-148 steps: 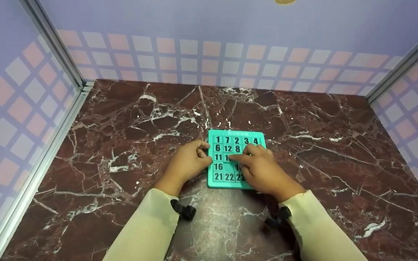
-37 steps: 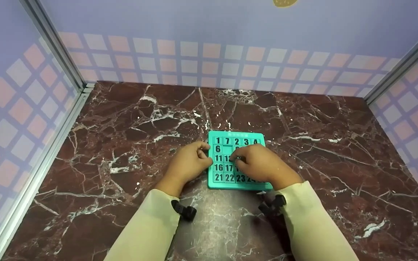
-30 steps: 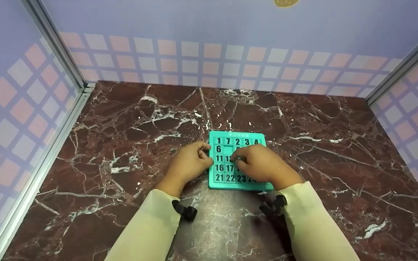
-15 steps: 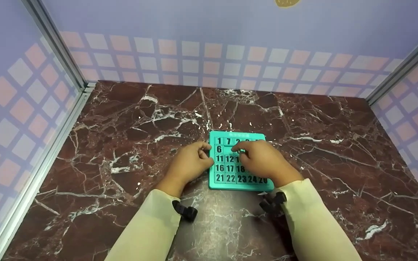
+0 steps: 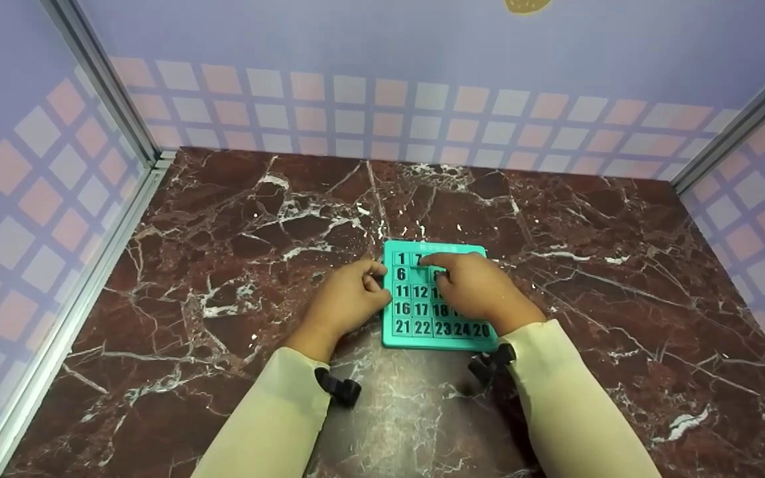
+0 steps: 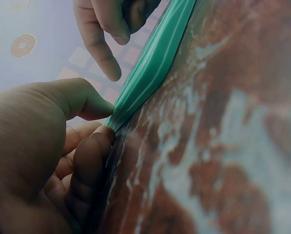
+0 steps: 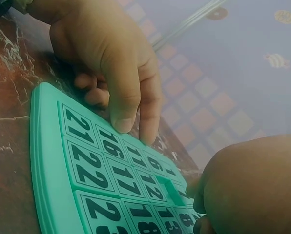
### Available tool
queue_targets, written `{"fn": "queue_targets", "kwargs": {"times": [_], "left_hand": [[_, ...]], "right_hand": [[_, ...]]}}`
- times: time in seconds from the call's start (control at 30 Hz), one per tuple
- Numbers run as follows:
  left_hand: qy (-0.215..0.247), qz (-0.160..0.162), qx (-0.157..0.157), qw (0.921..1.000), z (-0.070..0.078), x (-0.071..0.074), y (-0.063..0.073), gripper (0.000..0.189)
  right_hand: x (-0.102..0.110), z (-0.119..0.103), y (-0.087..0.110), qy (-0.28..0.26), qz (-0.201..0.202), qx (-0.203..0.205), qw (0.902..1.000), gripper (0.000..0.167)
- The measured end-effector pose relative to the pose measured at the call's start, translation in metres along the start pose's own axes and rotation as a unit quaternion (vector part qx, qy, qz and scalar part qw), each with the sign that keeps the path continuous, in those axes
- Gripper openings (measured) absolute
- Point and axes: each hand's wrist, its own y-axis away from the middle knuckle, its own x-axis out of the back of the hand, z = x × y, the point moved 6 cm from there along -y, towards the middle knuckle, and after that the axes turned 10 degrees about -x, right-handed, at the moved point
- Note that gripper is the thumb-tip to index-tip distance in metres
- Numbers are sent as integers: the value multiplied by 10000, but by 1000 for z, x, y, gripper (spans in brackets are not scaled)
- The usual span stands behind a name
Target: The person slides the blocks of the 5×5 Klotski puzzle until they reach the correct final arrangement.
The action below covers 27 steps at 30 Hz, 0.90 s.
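Observation:
A turquoise number slide puzzle [image 5: 422, 309] lies flat on the table, its black-numbered tiles in rows. My left hand [image 5: 346, 295] pinches the puzzle's left edge; in the left wrist view, thumb [image 6: 89, 100] and fingers meet at the green rim. The right hand [image 5: 479, 285] reaches over the upper part, index fingertip on the 7 tile [image 5: 417, 259] in the top row. Directly below that tile is a vacant slot [image 5: 418, 275], also visible in the right wrist view between 12 and 7. Several tiles at the upper right are hidden under the right hand.
The dark red marbled table [image 5: 256, 265] surrounds the puzzle. Lilac walls with pink and white squares [image 5: 389, 91] enclose the back and both sides. Black wrist cameras [image 5: 339, 387] sit at both cuffs, close above the table.
The 17 and 12 tiles have each slid down one row, shifting the vacant slot up below the 7. My right hand has moved up to the 7 tile; the left hand stays put.

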Motion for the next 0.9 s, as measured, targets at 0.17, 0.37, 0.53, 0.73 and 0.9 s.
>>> {"fn": "queue_targets", "kwargs": {"times": [0.17,0.37,0.53,0.73,0.9], "left_hand": [[11,1,30,10000,1,1,1,46],[-22,-23,5,10000,1,0,0,46],[-2,-21,-4,10000,-1,0,-1,46],[-27,4,-26,10000,-1,-1,-1,45],[-63,-11,11,10000,-1,-1,-1,45]], "right_hand": [[-2,1,-3,61,-10,-18,10000,47],[-3,0,-2,81,-13,69,9999,45],[-1,-4,1,113,-45,175,9998,42],[2,-5,5,95,-91,259,9996,40],[2,-7,8,115,-133,307,9994,41]]}}
